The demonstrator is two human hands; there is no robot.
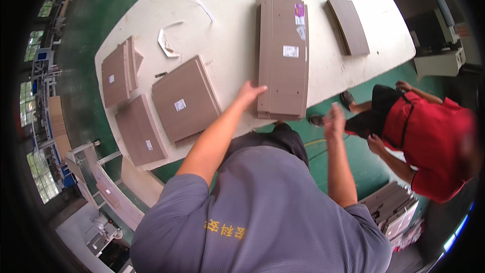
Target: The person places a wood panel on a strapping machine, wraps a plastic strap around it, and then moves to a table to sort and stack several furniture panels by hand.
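Observation:
A tall stack of brown-grey boards (283,76) lies lengthwise on the white table, its top board carrying white and purple labels and small drilled holes. My left hand (249,94) is at the near left edge of this stack, thumb stretched over the top board and fingers apart. Whether the fingertips touch the stack's side cannot be made out. Off the table's near edge, to the right of the stack, my right hand (334,122) is raised with its fingers stretched up, slightly blurred. Nothing shows in it.
Left on the white table (230,35) lie more board piles (184,101), (121,73) and a flat board (141,131). White strips (164,43) lie behind them. A smaller board pile (349,25) is at the far right. A person in red (419,126) stands close on my right, near stacked boards (391,205).

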